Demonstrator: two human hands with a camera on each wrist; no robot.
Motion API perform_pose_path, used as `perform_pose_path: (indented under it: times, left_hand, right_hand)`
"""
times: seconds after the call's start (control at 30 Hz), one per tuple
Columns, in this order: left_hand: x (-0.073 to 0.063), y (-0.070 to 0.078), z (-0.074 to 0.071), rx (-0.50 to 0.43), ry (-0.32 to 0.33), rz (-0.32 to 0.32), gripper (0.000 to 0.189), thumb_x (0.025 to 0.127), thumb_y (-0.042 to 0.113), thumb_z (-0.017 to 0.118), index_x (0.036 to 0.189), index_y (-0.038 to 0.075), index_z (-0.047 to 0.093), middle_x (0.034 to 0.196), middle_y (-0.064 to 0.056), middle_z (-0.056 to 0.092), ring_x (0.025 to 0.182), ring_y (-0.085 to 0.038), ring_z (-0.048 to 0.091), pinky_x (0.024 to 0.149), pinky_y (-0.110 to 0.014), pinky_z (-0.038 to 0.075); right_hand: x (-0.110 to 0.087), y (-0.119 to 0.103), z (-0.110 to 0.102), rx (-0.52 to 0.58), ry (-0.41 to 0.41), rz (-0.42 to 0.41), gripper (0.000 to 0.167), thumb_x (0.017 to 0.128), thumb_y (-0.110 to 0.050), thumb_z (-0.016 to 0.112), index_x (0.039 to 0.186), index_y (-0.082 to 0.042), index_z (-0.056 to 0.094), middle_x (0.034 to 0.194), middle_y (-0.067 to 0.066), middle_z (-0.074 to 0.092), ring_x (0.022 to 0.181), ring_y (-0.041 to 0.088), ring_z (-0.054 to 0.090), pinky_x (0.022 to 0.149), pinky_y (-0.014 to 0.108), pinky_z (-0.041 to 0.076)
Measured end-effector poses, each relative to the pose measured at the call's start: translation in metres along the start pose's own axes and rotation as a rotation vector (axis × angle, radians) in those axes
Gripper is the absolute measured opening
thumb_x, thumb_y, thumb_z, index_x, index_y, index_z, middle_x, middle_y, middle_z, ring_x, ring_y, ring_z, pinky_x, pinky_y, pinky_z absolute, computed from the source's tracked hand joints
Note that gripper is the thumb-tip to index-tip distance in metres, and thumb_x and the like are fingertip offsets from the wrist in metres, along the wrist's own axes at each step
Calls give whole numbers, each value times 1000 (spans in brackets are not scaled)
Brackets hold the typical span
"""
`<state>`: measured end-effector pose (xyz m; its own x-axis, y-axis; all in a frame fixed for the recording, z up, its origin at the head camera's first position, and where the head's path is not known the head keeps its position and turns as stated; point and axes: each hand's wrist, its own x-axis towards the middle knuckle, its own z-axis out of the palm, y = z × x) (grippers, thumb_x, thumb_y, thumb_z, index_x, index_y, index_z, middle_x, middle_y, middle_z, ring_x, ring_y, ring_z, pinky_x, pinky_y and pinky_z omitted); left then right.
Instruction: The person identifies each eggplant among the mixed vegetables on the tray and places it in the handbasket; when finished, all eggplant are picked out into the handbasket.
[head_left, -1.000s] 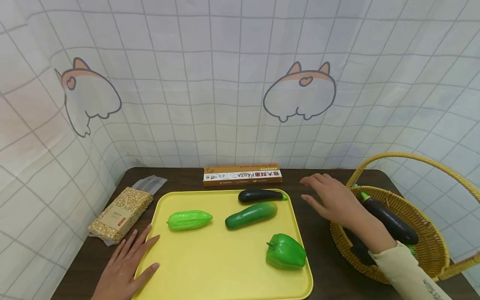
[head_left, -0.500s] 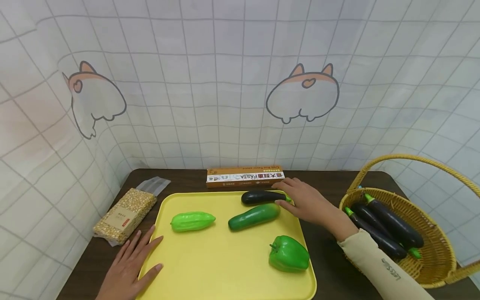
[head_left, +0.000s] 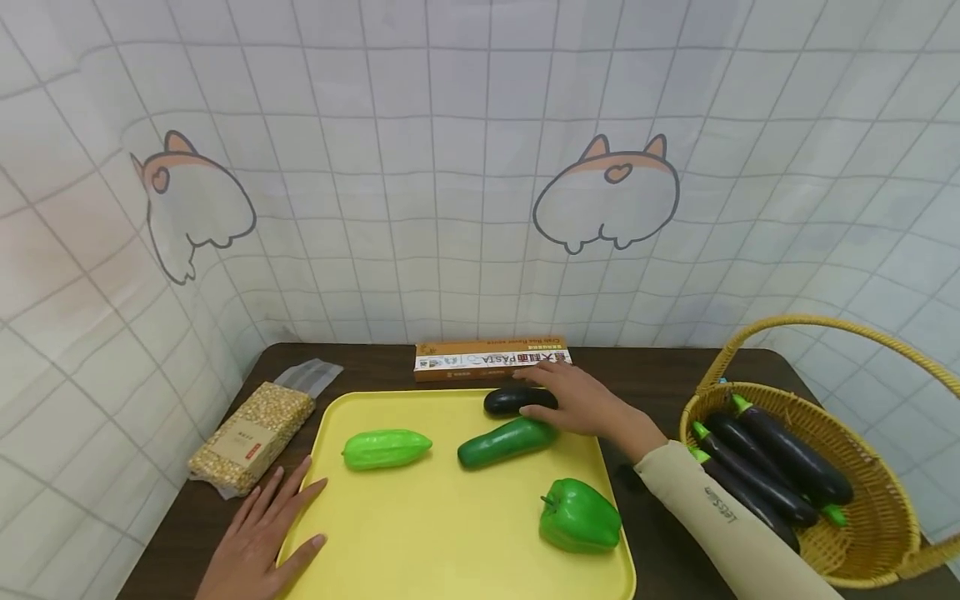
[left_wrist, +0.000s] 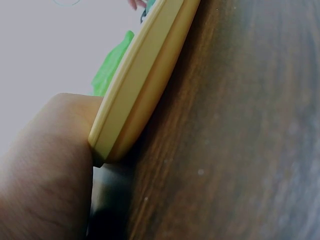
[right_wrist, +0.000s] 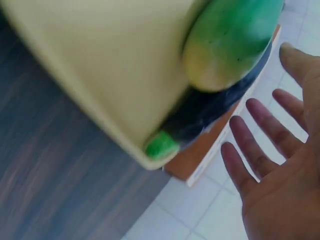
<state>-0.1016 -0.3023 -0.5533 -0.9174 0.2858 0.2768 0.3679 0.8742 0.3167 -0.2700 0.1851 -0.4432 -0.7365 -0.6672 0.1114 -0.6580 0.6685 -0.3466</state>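
Note:
My right hand (head_left: 585, 407) is over the back right of the yellow tray (head_left: 420, 533), its fingers spread above a small dark eggplant (head_left: 504, 401). The right wrist view shows those fingers apart with nothing between them. Just in front of the eggplant lies a green cucumber-like vegetable (head_left: 501, 444), its yellowish end near my hand. A green bell pepper (head_left: 580, 517) sits at the tray's right side, and a light green ridged vegetable (head_left: 386, 448) at the left. My left hand (head_left: 258, 537) rests with straight fingers on the tray's left edge; the left wrist view mostly shows the tray rim (left_wrist: 130, 100).
At the right stands a wicker basket (head_left: 885, 542) with a tall handle, holding several eggplants (head_left: 787, 450). Behind the tray is a pasta box (head_left: 491, 360), close to the tiled-pattern curtain. A clear bag of corn kernels (head_left: 255, 433) lies to the left on the dark table.
My right hand has moved left from beside the basket to above the small eggplant on the tray. The left hand has stayed at the tray's edge, and the view has shifted slightly.

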Motion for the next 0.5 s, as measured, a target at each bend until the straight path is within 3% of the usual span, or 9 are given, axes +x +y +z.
perform_pose_path:
  times: [0.17, 0.5]
  left_hand:
    - [-2, 2, 2, 1, 4, -19, 66, 103, 50, 67, 163, 32, 44, 175, 5, 21, 159, -31, 18, 126, -32, -8]
    - [1, 1, 2, 9, 0, -16, 66, 103, 50, 66, 163, 33, 44, 175, 5, 21, 158, -33, 19, 126, -32, -7]
  right_hand:
    - [14, -1, 8, 85, -59, -25, 56, 106, -37, 69, 151, -6, 58, 148, 13, 58, 138, 36, 52, 112, 55, 44]
    - [32, 0, 12, 90, -66, -73, 47, 105, -29, 71, 145, -4, 63, 138, 11, 64, 126, 32, 59, 110, 53, 45]
